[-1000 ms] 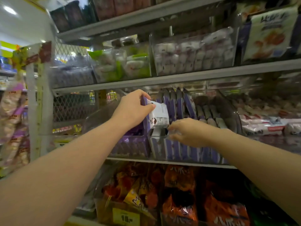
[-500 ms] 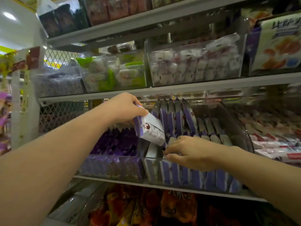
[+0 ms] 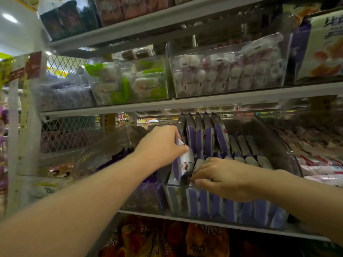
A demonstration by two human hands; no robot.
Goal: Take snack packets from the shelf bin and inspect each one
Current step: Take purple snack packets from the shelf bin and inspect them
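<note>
Both hands work at the clear shelf bin (image 3: 289, 164) of purple snacks.
The left hand (image 3: 159, 147) pinches 1 purple-and-white snack packet (image 3: 182, 164) between thumb and fingers. The packet is tilted at the bin's left end, its lower edge down among the near ones. The right hand (image 3: 226, 179) lies over the bin's near rim, fingers curled onto the tops just right of it; whether they pinch anything cannot be told. Farther back, 5 upright packets (image 3: 204, 134) stand in a row.

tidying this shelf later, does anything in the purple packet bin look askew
The tilted packet in the left hand leans across the rows. Behind the right hand, slumped packets lie back lower than the five upright packets beside them.
</note>
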